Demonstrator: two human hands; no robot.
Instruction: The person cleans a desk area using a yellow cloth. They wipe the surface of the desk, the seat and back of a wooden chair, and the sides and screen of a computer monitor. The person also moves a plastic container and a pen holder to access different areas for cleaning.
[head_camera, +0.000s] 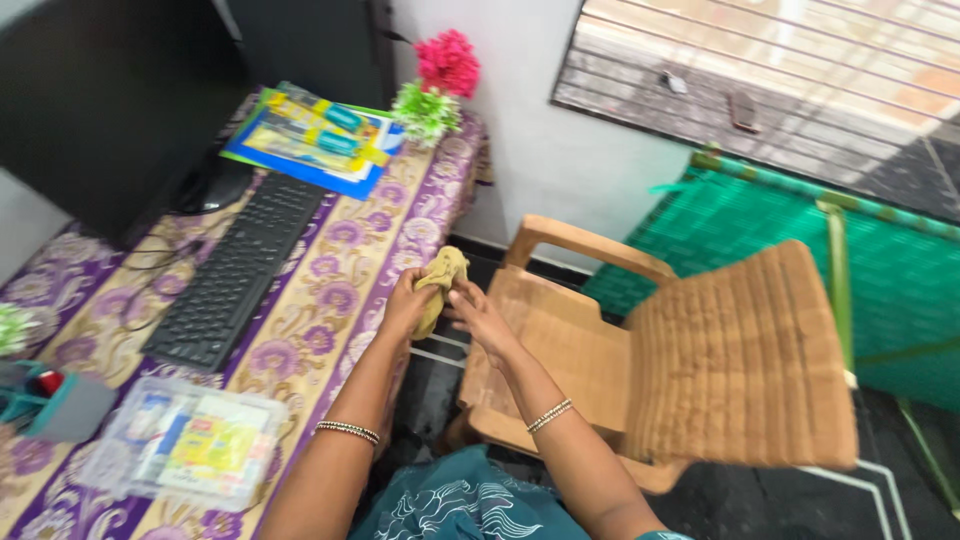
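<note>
You hold a crumpled yellowish cloth (440, 285) between both hands, just past the near-right edge of the table (330, 300) and in front of the tan plastic chair (700, 350). Your left hand (410, 305) is closed around its lower part; your right hand (478, 312) has its fingers partly spread, touching the cloth's right side. It looks light, soft and limp, so it will likely sag and fold. Bunch it in your palm or pinch a thick fold rather than a loose corner.
</note>
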